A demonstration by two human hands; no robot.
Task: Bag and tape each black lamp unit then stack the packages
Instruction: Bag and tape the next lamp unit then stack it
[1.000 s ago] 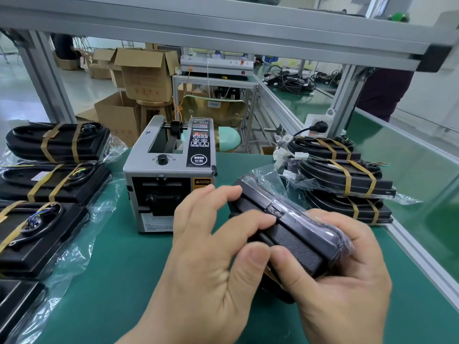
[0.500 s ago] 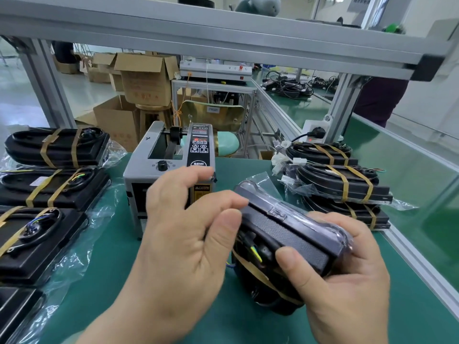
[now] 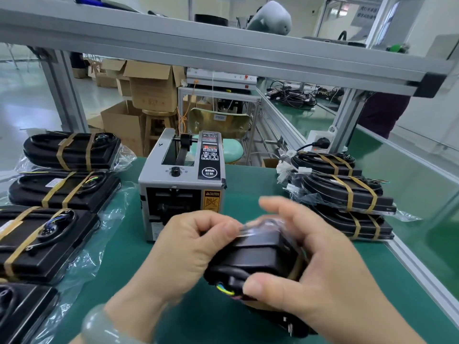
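Head view: lamp unit (image 3: 255, 256) is in the air over the near middle of the worktop (image 3: 248, 180), just in front of the tape dispenser (image 3: 182, 184). It's already inside its clear bag (image 3: 263, 225).

Left grip (image 3: 196, 247): fingers curled, pinching the bag film at the unit's top far edge. Right grip (image 3: 323, 269): closed around the unit. The thumb presses on the near end by the cable and the palm is against the right side. The upper fingers are motion-blurred, so I can't tell exactly how they lie.

Handling, my read:
- The housing looks rigid and fairly dense, so I can squeeze it firmly.
- The film is slick and slack and will slide over the shell. I'd hold through it on the long flat sides, not on loose film.
- I'm keeping off the cable and the yellow-green wire ends (image 3: 224, 289) on the near end, since they look snaggable.

Taped packages (image 3: 347, 194) are stacked at the right edge. More banded units (image 3: 62, 189) lie along the left edge.

Versus half a second ago:
- The unit has rolled. The textured face was up then, and a smooth face is up now with the cable end toward me.
- Right thumb has moved from the face to the near end, and the upper fingers have lifted.
- Left grip has gone from wrapping the end to pinching film on top.
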